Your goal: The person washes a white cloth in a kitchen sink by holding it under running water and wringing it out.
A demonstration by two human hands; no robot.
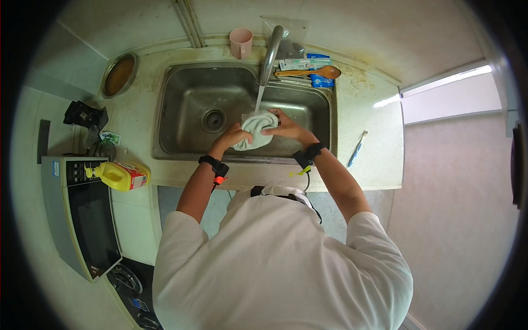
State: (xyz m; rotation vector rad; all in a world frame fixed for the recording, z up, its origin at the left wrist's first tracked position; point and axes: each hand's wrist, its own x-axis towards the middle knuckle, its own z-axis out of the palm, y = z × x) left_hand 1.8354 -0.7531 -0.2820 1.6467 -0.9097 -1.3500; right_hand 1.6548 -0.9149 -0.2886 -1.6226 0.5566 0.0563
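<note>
A pale, bunched cloth [260, 130] is held in both hands over the stainless steel double sink [173, 107]. My left hand [234, 138] grips its left side, thumb on top. On the right side, my right hand [288, 127] pinches it between thumb and fingers. Water runs from the curved metal faucet [270, 55] down onto the upper part of the cloth. The cloth is near the divider between the two basins. Some fingers of both hands are hidden beneath or behind it.
Behind the sink stand a pink mug [241, 42] and a wooden spoon [309, 73] over small packages. A toothbrush [357, 149] lies on the right counter. A yellow pump bottle [119, 175] lies by the microwave [88, 218]. A round metal pan [119, 75] sits back left.
</note>
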